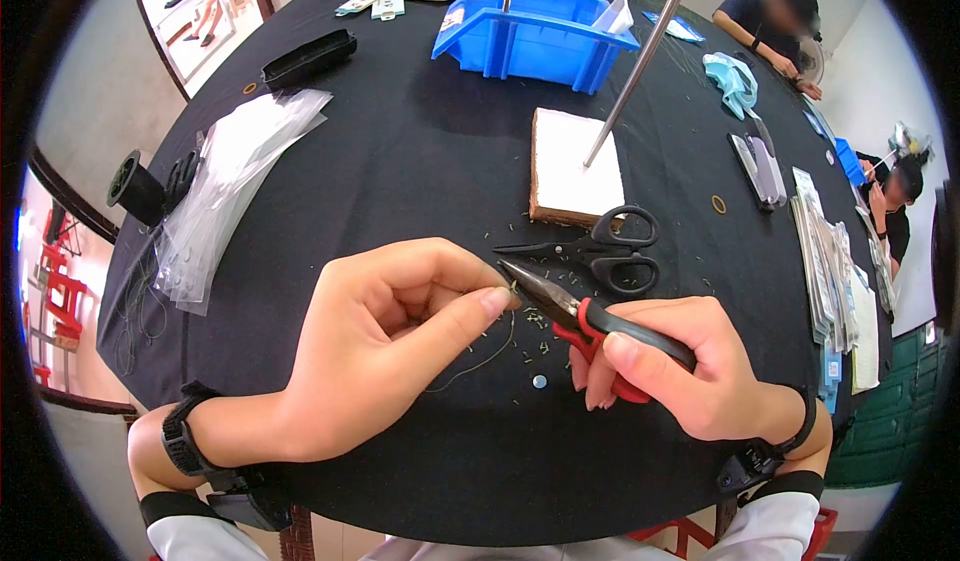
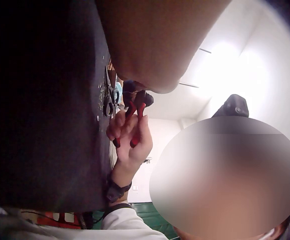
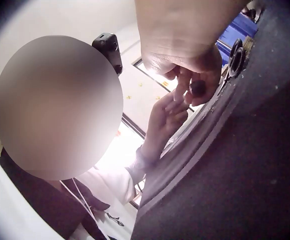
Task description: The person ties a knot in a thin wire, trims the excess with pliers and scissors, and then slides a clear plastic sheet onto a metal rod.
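Head view: green sliver (image 1: 514, 287) at the left grip (image 1: 395, 346) too small to identify; can't tell if the pliers (image 1: 590, 314) touch it. Right grip (image 1: 680, 361) hides part of the handles. Thread (image 1: 470, 370) fades out against the black tabletop (image 1: 400, 491). Scraps (image 1: 535, 314) too small to name. Long rod (image 1: 642, 61) cut by top edge. Blue bin (image 1: 530, 51): front wall hides its floor. Wrist views: wearer's face (image 2: 227, 175) blurred; right one shows only a dark handle end (image 3: 197, 88).
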Demonstrator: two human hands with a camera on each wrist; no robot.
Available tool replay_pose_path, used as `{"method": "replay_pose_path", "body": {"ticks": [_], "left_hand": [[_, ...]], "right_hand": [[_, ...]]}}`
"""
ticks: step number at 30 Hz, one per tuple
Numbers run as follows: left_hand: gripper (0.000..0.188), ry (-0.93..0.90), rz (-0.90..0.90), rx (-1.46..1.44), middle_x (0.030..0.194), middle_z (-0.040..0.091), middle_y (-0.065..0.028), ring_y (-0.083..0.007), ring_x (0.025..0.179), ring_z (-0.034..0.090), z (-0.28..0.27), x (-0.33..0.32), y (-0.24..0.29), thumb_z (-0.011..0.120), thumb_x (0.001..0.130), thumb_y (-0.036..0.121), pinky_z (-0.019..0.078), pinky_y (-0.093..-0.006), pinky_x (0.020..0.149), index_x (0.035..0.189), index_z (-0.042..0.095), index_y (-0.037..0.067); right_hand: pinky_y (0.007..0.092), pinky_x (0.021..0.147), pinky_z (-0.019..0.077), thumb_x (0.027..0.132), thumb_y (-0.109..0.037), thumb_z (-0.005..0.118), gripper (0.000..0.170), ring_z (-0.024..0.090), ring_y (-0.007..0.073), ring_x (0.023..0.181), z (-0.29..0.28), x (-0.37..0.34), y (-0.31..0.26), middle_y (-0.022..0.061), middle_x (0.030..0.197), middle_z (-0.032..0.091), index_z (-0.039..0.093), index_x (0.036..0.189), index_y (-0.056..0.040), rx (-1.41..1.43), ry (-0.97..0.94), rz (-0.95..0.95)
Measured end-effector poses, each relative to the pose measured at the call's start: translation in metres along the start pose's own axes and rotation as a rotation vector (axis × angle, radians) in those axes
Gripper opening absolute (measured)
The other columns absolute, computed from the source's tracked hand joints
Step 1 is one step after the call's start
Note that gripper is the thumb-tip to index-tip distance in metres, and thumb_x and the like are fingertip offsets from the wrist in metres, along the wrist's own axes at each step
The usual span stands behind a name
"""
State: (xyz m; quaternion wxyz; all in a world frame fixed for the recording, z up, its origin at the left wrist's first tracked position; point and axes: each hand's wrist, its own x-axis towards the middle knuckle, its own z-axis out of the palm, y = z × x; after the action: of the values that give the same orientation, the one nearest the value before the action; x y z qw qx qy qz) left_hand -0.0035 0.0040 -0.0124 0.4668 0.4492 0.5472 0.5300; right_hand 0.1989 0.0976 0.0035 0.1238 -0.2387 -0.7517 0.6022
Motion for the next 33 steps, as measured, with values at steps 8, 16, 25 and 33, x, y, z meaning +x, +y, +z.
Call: {"method": "replay_pose_path", "body": {"ticks": [8, 16, 25, 33], "left_hand": [[0.013, -0.015, -0.014, 0.003, 0.065, 0.054, 0.0021, -0.0003, 0.053, 0.042, -0.001, -0.001, 0.000, 0.061, 0.087, 0.010, 0.0282, -0.0173, 0.046, 0.091, 0.062, -0.003], [0.012, -0.026, -0.017, 0.014, 0.065, 0.054, 0.0026, 0.0004, 0.054, 0.041, -0.001, -0.001, 0.001, 0.061, 0.087, 0.009, 0.0277, -0.0169, 0.046, 0.091, 0.061, -0.002], [0.014, -0.001, -0.008, 0.044, 0.062, 0.052, 0.0022, -0.0009, 0.051, 0.040, -0.002, -0.001, 0.000, 0.060, 0.088, 0.011, 0.0266, -0.0173, 0.045, 0.090, 0.062, -0.003], [0.014, 0.013, -0.037, 0.015, 0.060, 0.050, 0.0026, -0.0010, 0.048, 0.037, 0.001, 0.000, 0.002, 0.060, 0.087, 0.011, 0.0255, -0.0184, 0.043, 0.089, 0.062, -0.003]], "right_hand": [[0.0244, 0.050, 0.0407, 0.090, -0.014, 0.056, 0.024, 0.054, 0.0099, 0.055, 0.007, 0.002, 0.014, 0.0074, 0.065, 0.057, 0.063, 0.072, 0.0007, -0.180, 0.137, -0.273], [0.0232, 0.055, 0.0448, 0.094, -0.017, 0.051, 0.027, 0.054, 0.0083, 0.058, 0.003, 0.000, 0.002, 0.0055, 0.069, 0.061, 0.062, 0.077, 0.0011, 0.032, 0.022, -0.017], [0.0238, 0.057, 0.0462, 0.095, -0.017, 0.049, 0.030, 0.055, 0.0084, 0.060, 0.001, 0.001, -0.002, 0.0061, 0.069, 0.061, 0.062, 0.077, 0.0023, 0.157, -0.017, 0.081], [0.0270, 0.057, 0.0470, 0.086, -0.011, 0.059, 0.017, 0.060, 0.0179, 0.063, 0.005, 0.002, 0.014, 0.0124, 0.080, 0.061, 0.063, 0.080, 0.0044, -0.373, 0.125, -0.328]]}}
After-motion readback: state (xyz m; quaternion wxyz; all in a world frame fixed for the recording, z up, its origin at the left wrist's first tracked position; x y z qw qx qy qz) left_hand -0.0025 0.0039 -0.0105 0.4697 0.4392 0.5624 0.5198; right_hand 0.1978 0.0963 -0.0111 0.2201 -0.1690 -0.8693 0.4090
